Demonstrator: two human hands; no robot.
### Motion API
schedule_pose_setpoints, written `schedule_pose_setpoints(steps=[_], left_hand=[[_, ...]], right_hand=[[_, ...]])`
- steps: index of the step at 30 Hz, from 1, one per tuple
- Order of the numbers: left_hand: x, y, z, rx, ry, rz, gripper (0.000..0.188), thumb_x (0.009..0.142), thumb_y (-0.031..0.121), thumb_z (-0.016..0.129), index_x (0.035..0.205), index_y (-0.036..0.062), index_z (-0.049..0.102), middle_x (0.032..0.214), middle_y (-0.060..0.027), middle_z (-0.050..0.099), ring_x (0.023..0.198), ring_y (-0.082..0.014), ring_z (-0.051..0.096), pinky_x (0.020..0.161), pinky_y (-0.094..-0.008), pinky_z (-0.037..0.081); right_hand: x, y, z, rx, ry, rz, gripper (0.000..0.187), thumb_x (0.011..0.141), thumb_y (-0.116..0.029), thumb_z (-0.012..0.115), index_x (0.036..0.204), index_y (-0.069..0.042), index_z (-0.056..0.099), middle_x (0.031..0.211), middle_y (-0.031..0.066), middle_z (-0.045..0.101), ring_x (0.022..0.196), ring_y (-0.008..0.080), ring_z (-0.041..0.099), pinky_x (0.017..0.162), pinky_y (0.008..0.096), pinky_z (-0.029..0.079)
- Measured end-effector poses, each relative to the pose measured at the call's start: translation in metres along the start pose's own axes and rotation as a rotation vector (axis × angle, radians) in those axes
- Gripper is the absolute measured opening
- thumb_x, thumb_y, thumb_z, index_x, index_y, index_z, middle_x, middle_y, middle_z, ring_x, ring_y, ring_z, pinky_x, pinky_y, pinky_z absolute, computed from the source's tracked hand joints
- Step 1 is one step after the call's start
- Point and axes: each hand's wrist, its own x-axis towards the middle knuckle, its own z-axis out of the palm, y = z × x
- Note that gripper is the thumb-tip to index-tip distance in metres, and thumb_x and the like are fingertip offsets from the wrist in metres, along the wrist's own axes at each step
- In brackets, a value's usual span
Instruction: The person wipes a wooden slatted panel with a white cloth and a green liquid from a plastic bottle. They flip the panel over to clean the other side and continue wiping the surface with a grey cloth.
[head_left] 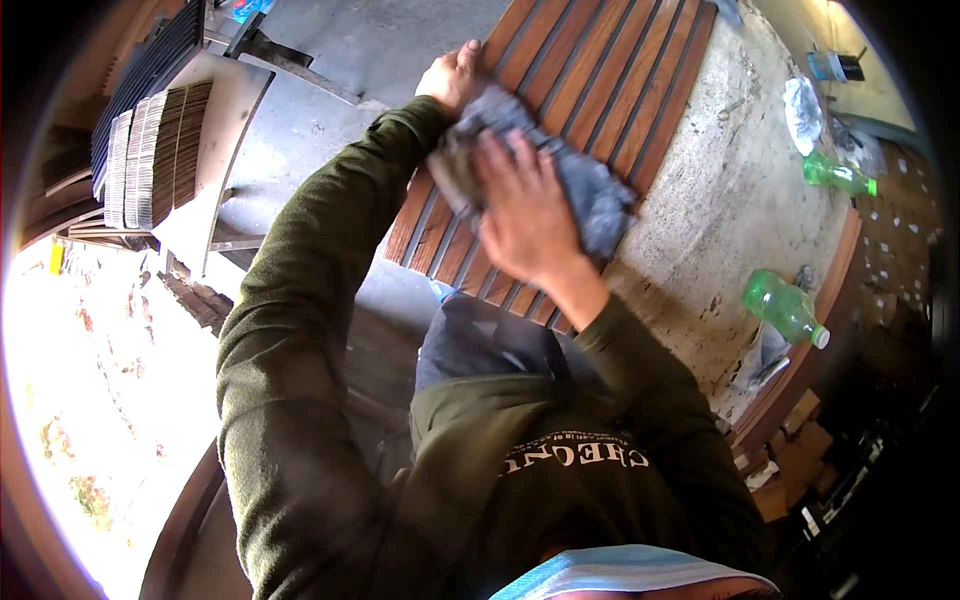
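Note:
A panel of reddish-brown wooden slats [590,70] with dark gaps between them lies at a slant on the worktable. My left hand [450,78] is closed on the panel's left edge. Across the slats, a crumpled grey-blue rag [597,190] is spread under my right hand [528,208]. That hand is slightly blurred and lies flat, its fingers stretched out and pressing on the cloth. The rag's left part is browner and reaches close to my left wrist.
The worktable top [720,190] is pale and stained. On its right side lie a green bottle [785,305], another green bottle [836,174] and a clear plastic bag [802,115]. Bundled slatted pieces [155,150] are stacked at the left, near a bright opening.

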Motion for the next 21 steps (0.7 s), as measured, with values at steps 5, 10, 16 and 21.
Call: schedule_pose_setpoints(steps=[5,10,16,21], left_hand=[[-0.008,0.01,-0.002,0.004,0.012,0.016,0.059,0.094,0.052,0.028,0.122,0.0077,0.055,0.112,-0.0223,0.059,0.111,-0.039,0.052,0.095,-0.0424,0.04],[-0.01,0.011,-0.004,0.03,0.036,0.018,0.057,0.094,0.05,0.028,0.122,0.0079,0.054,0.113,-0.0231,0.059,0.112,-0.0395,0.051,0.095,-0.0426,0.039],[-0.013,0.023,-0.008,0.051,-0.019,0.043,0.055,0.095,0.045,0.026,0.119,0.0056,0.056,0.113,-0.0243,0.058,0.111,-0.0411,0.051,0.095,-0.0433,0.039],[-0.008,0.011,-0.003,-0.011,0.002,0.049,0.056,0.095,0.046,0.028,0.118,0.004,0.056,0.114,-0.0245,0.057,0.112,-0.0407,0.05,0.096,-0.0427,0.039]], right_hand=[[-0.008,-0.059,0.016,0.172,-0.026,-0.167,0.054,0.083,-0.03,0.048,0.132,-0.006,0.045,0.145,0.0109,0.031,0.135,0.0314,0.024,0.109,0.0503,0.019],[-0.025,-0.083,0.035,0.304,-0.105,-0.404,0.052,0.087,-0.019,0.041,0.138,-0.01,0.037,0.148,0.0026,0.028,0.138,0.0219,0.022,0.113,0.0433,0.015],[-0.094,-0.042,0.024,0.168,-0.056,-0.341,0.045,0.081,-0.016,0.054,0.126,-0.014,0.054,0.143,-0.0053,0.039,0.132,0.0154,0.033,0.111,0.0376,0.023],[-0.161,0.003,0.01,0.163,-0.03,-0.259,0.046,0.073,-0.015,0.058,0.119,-0.018,0.06,0.13,-0.0035,0.052,0.121,0.0178,0.046,0.103,0.0392,0.033]])
